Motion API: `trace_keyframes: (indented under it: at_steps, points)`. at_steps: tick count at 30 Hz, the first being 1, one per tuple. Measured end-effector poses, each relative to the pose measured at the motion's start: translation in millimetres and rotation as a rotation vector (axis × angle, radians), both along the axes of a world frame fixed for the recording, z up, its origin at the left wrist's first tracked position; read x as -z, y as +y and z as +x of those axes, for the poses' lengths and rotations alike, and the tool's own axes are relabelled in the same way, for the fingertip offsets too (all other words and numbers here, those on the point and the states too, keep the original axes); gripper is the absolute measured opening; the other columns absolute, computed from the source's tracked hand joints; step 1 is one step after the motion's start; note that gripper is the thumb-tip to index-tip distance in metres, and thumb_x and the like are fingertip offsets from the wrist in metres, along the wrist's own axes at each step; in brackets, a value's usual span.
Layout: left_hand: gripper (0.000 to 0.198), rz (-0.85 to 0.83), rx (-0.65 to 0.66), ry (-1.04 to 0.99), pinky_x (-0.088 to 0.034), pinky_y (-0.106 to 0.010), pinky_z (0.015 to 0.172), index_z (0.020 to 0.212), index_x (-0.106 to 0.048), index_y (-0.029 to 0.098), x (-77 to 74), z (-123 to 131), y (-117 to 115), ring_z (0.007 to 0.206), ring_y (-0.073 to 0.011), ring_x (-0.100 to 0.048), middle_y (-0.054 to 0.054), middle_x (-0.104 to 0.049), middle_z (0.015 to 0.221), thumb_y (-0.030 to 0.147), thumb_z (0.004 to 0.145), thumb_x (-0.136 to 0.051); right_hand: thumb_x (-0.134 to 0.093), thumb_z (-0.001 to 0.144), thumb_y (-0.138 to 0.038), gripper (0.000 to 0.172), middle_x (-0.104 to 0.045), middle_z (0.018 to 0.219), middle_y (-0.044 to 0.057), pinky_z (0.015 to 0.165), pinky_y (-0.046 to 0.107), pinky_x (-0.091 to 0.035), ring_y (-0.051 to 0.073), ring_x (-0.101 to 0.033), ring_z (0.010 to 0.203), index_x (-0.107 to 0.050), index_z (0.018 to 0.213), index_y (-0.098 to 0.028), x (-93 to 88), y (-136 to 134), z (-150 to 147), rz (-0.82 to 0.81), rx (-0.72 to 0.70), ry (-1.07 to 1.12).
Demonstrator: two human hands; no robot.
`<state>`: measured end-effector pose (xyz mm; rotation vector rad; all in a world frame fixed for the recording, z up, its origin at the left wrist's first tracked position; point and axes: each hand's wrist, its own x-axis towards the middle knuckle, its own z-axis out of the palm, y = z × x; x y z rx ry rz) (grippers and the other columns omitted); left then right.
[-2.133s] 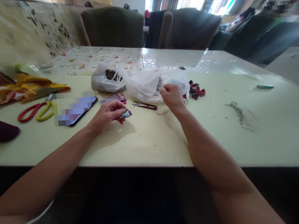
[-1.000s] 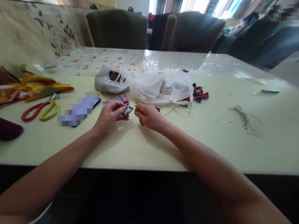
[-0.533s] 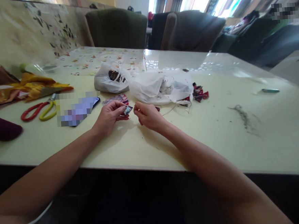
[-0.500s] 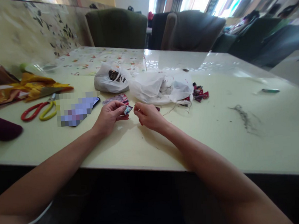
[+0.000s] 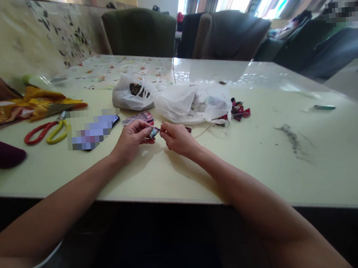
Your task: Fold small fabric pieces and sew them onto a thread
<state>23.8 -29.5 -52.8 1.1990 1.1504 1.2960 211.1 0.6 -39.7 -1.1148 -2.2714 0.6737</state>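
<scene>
Between thumb and fingers, my left hand (image 5: pixel 135 139) pinches a small piece of patterned fabric (image 5: pixel 153 132), light blue with darker parts. My right hand (image 5: pixel 176 137) is closed close against the fabric's right end, its fingertips pressed together; what they grip is too small to make out. Just behind my left hand lies a flat pink and grey patterned cloth (image 5: pixel 138 119). Thin dark thread (image 5: pixel 207 128) trails over the table to the right of my right hand. A small dark red thing (image 5: pixel 189 129) shows partly behind that hand.
Behind my hands sit a white plastic bag (image 5: pixel 177 105) and another bag (image 5: pixel 124 97) with dark contents. Red fabric scraps (image 5: pixel 240 110) lie to their right. Scissors (image 5: pixel 39 133), a phone (image 5: pixel 96 131) and yellow cloth (image 5: pixel 42 102) are leftward; loose dark threads (image 5: pixel 291 138) lie right.
My right fingertips have come slightly closer to the small fabric piece, which has turned a little in my left fingers. The things on the table stay as they were.
</scene>
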Motion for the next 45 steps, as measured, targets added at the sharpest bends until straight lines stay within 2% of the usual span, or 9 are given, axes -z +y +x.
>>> trace_keyframes:
  at_steps: [8,15,18,21,26,30,35,41,45]
  points:
    - [0.026,0.018,0.007,0.021,-0.062,-0.031,0.068,0.086,-0.068,0.016,-0.2,0.2,0.6,0.069,-0.0136,-0.066,-0.002,-0.07,0.083,0.034,0.074,-0.083,-0.047,0.094,-0.025,0.015,-0.055,0.07,0.002,0.063,0.029,-0.024,0.016,-0.044,0.067,-0.05,0.08,-0.021,4.2,6.1,0.8,0.065,0.054,-0.015]
    - [0.027,-0.033,0.059,0.031,-0.062,-0.03,0.066,0.084,-0.072,0.016,-1.6,0.2,0.3,0.066,-0.0134,-0.065,-0.004,-0.072,0.082,0.037,0.073,-0.085,-0.054,0.091,-0.023,0.014,-0.05,0.065,-0.001,0.063,0.028,-0.027,0.013,-0.04,0.063,-0.055,0.078,-0.019,-3.4,14.3,10.8,0.012,0.07,0.082]
    - [0.027,-0.058,0.101,-0.014,-0.061,-0.029,0.066,0.085,-0.074,0.016,-2.9,0.2,-0.6,0.067,-0.0133,-0.065,-0.004,-0.072,0.084,0.036,0.072,-0.086,-0.057,0.09,-0.024,0.007,-0.044,0.06,-0.005,0.056,0.026,-0.028,0.011,-0.036,0.055,-0.061,0.09,-0.019,-4.4,15.0,12.8,-0.232,0.052,0.287]
    - [0.027,-0.062,0.154,-0.049,-0.061,-0.027,0.065,0.085,-0.075,0.016,-3.8,-0.1,-1.7,0.068,-0.0133,-0.066,-0.004,-0.072,0.083,0.036,0.072,-0.087,-0.06,0.09,-0.031,0.021,-0.038,0.054,-0.009,0.046,0.023,-0.025,0.009,-0.03,0.046,-0.064,0.107,-0.019,-4.4,11.2,11.9,-0.588,-0.071,0.399]
    - [0.025,-0.047,0.17,-0.057,-0.06,-0.025,0.065,0.086,-0.075,0.016,-4.1,-2.0,-1.9,0.069,-0.0122,-0.065,-0.003,-0.073,0.083,0.035,0.074,-0.087,-0.065,0.087,-0.031,0.019,-0.032,0.049,-0.01,0.041,0.02,-0.024,0.006,-0.026,0.043,-0.054,0.077,-0.019,-4.8,10.2,13.6,-0.775,-0.158,0.502]
    - [0.024,-0.038,0.185,-0.071,-0.06,-0.024,0.063,0.087,-0.075,0.016,-3.1,-2.1,-1.2,0.07,-0.0122,-0.065,-0.004,-0.073,0.084,0.033,0.075,-0.086,-0.066,0.084,-0.028,0.023,-0.03,0.05,-0.011,0.04,0.019,-0.024,0.005,-0.022,0.043,-0.048,0.072,-0.021,-5.9,13.5,17.2,-0.786,-0.117,0.609]
    - [0.024,-0.029,0.175,-0.039,-0.061,-0.025,0.063,0.086,-0.075,0.015,-3.2,-1.3,-1.2,0.07,-0.0125,-0.065,-0.005,-0.073,0.085,0.033,0.074,-0.085,-0.056,0.083,-0.02,0.024,-0.026,0.048,-0.011,0.037,0.019,-0.021,0.005,-0.02,0.041,-0.039,0.067,-0.022,-7.7,16.5,17.0,-0.744,0.042,0.71]
    - [0.024,0.007,0.164,0.013,-0.06,-0.025,0.061,0.084,-0.074,0.015,-5.5,0.7,-1.9,0.067,-0.0122,-0.064,-0.004,-0.071,0.082,0.033,0.074,-0.084,-0.052,0.079,-0.015,0.022,-0.028,0.045,-0.01,0.039,0.023,-0.02,0.006,-0.024,0.038,-0.041,0.062,-0.022,3.7,28.1,15.7,-0.525,0.183,0.641]
    - [0.022,0.07,0.144,0.047,-0.061,-0.025,0.061,0.084,-0.073,0.014,-5.2,1.5,-2.3,0.067,-0.0123,-0.064,-0.004,-0.071,0.081,0.032,0.075,-0.082,-0.056,0.082,-0.016,0.027,-0.035,0.05,-0.006,0.049,0.025,-0.023,0.007,-0.031,0.048,-0.042,0.059,-0.021,12.7,33.7,14.8,-0.259,0.223,0.475]
